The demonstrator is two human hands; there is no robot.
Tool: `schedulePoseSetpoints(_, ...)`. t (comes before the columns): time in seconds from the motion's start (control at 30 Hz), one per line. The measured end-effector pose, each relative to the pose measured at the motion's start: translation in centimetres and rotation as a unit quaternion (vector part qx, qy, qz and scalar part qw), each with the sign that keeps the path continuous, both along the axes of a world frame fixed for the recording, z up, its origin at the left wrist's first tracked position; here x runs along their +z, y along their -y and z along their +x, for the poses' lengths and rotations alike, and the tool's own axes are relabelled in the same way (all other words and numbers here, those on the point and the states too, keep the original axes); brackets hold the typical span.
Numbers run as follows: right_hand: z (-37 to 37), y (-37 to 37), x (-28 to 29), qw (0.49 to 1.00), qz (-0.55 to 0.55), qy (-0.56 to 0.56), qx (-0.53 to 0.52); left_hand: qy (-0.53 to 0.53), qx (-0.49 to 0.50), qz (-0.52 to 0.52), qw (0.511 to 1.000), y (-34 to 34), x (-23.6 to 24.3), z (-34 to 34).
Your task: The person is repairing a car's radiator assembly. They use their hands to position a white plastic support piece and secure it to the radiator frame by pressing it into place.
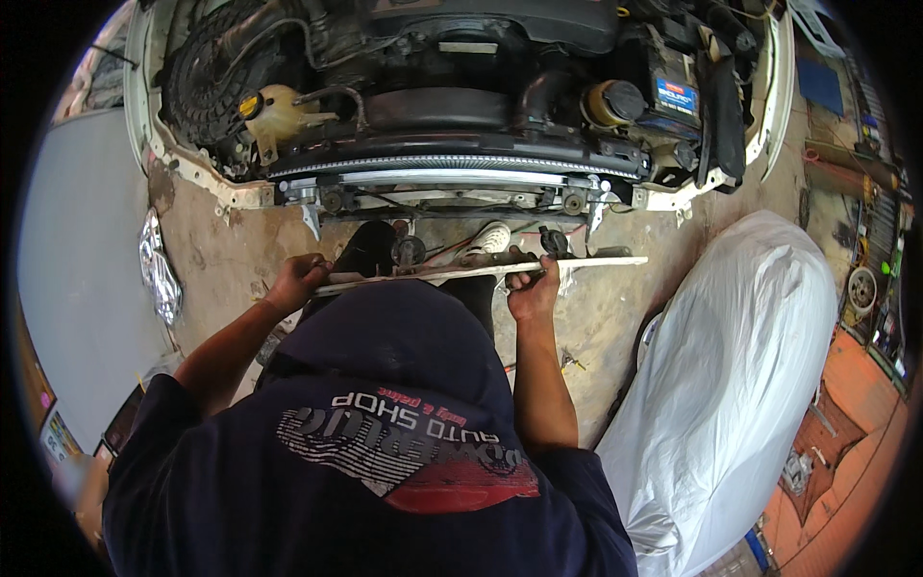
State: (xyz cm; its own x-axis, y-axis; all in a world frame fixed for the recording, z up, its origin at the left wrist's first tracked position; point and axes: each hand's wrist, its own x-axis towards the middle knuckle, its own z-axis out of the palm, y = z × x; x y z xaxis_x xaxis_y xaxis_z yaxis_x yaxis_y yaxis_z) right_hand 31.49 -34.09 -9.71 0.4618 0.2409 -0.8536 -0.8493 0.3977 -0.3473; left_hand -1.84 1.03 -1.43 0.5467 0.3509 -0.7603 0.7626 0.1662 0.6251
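Note:
A long, narrow cream-white panel (601, 263), seen nearly edge-on, lies crosswise in front of my body. Around its left end the fingers of my left hand (300, 281) are closed. My right hand (534, 288) grips it right of the middle, with the thumb on top and fingers curled below; its right end sticks out past this hand. Two dark round parts show just beyond the panel, one (553, 240) near my right thumb and one (409, 252) near the middle; I cannot tell if they are fixed to it. Ahead is a car's open front with its radiator (461, 163) exposed.
The engine bay holds a yellowed reservoir (279, 115) at left and a battery (673, 94) at right. A white-covered bulky object (735, 385) stands close on my right. At left are a grey panel (87, 240) and crumpled silver foil (160, 269). Beyond the panel, a white shoe (490, 238) shows.

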Motion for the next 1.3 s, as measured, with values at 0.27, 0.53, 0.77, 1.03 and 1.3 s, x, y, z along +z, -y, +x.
schedulePoseSetpoints(0.27,-1.3,-6.5,8.5,0.997,-0.038,0.046,0.049,0.077,0.319,-0.016,0.944,-1.9,-0.6,-3.3)
schedulePoseSetpoints(0.53,0.9,-11.4,9.5,0.991,-0.094,0.062,0.078,0.114,0.372,-0.063,0.919,-6.2,-2.0,-1.6)
schedulePoseSetpoints(0.77,-0.6,-13.7,8.5,0.987,-0.094,0.037,0.123,0.077,0.399,-0.089,0.909,-7.5,-3.6,-3.7)
schedulePoseSetpoints(1.03,-0.5,-13.9,8.7,0.985,-0.083,0.053,0.143,0.109,0.361,-0.082,0.923,-8.4,-3.2,-3.8)
schedulePoseSetpoints(1.3,-0.3,-15.6,9.0,0.983,-0.127,0.053,0.122,0.102,0.362,-0.054,0.925,-9.9,-2.1,-1.4)
